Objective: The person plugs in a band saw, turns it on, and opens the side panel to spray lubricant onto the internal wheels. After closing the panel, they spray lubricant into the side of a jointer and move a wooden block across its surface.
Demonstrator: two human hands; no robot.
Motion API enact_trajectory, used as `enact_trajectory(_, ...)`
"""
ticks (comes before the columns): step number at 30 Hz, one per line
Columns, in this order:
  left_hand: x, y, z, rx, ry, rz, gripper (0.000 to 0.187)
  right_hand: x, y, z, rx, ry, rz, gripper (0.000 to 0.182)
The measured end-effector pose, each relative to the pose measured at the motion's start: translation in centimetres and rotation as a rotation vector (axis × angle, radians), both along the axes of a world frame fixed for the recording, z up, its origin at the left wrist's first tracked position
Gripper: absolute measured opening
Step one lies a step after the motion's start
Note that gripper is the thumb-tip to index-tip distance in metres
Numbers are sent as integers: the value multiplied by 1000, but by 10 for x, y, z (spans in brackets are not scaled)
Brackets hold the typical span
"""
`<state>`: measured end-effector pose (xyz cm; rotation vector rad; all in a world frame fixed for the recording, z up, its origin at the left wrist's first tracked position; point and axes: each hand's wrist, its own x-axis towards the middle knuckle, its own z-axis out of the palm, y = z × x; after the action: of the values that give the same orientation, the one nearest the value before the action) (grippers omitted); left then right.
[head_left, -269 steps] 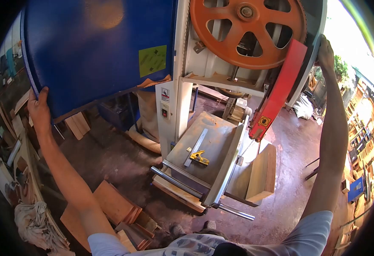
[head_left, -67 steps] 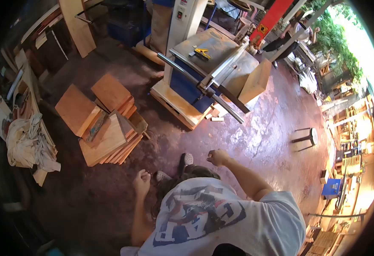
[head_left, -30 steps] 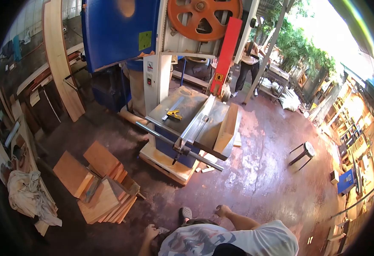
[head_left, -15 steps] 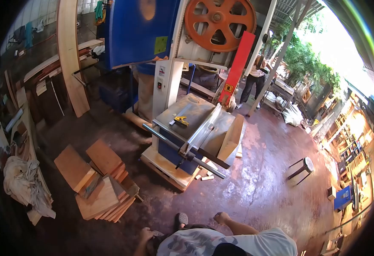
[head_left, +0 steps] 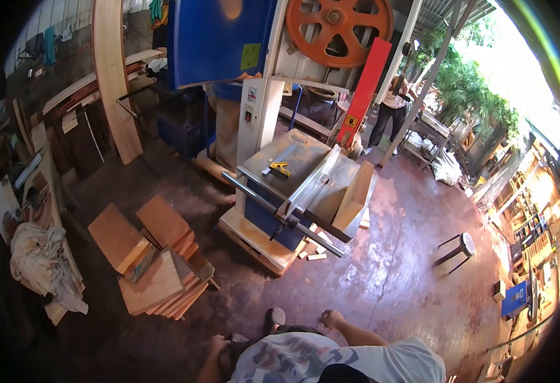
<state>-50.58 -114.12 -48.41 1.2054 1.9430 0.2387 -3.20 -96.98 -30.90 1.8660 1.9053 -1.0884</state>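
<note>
My left hand (head_left: 217,345) hangs low beside my body, smeared and dark; its fingers do not show clearly. On the other side my right hand (head_left: 332,318) hangs with its fingers curled in, and nothing shows in it. Both are apart from the bandsaw (head_left: 258,121) ahead of me. On its dusty table (head_left: 297,143) lies a combination square with a yellow head (head_left: 280,169). A metal fence (head_left: 312,183) crosses the table, and a thick wooden board (head_left: 355,196) stands on edge to its right. The orange wheel (head_left: 337,32) is exposed above.
Stacked wooden boards (head_left: 165,284) stand on the floor to my left, near a bundle of pale cloth (head_left: 37,255). A stool (head_left: 464,243) stands to the right. Offcuts (head_left: 317,256) lie by the saw's base. Another person (head_left: 395,105) stands behind the saw.
The view has shifted slightly, so the saw and the board stack sit a little higher and further right. My hands stay low at my sides. The square and the boards stay put.
</note>
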Motion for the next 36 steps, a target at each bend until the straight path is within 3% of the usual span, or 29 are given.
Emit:
enact_trajectory(6, -9, 0, -2, -86, 43, -103, 40, 5, 0, -22, -83, -60, 169, 39)
enact_trajectory(10, -10, -4, 3, 41, 110, -114, 40, 19, -10, -59, 297, -134, 680, 37)
enact_trajectory(14, -10, 0, 13, -3, -1, -51, 39, 30, -13, -91, 256, -100, 592, 37)
enact_trajectory(18, -8, -1, 7, 43, 31, -107, 37, 10, -14, -56, 130, -174, 407, 32)
enact_trajectory(22, -4, -6, 4, 167, -38, -34, 39, 11, -4, -64, 197, -96, 549, 32)
enact_trajectory(25, -4, 4, 20, 39, 67, -153, 41, 15, 11, -78, 158, -43, 412, 33)
enact_trajectory(27, -4, 7, 14, 97, 87, -135, 41, 15, 25, -81, 113, 14, 248, 32)
enact_trajectory(31, 4, 9, -1, -25, 139, -105, 41, 30, 71, -89, 67, 20, 247, 32)
enact_trajectory(36, 59, 57, 65, -80, 111, 93, 38, 79, 123, -92, 113, -1, 389, 27)
